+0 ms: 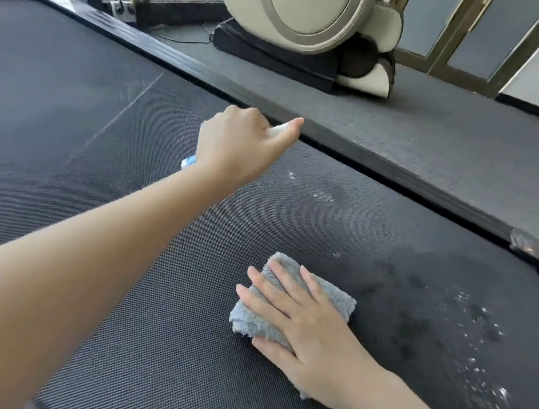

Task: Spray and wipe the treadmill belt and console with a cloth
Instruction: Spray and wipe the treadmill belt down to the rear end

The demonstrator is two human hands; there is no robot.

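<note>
The dark textured treadmill belt (107, 212) fills most of the view. My left hand (233, 147) reaches across it and is closed around a white and blue spray bottle (188, 162), mostly hidden in the fist, with the forefinger on the white nozzle. My right hand (306, 323) lies flat with fingers spread on a folded grey cloth (285, 268), pressing it on the belt. Wet dark patches and white spray droplets (472, 337) lie to the right of the cloth. The console is out of view.
A black side rail (357, 152) runs diagonally along the belt's far edge, with grey carpet (450, 125) beyond it. A cream machine on a black base (315, 36) stands on the carpet, in front of framed glass panels (485, 34).
</note>
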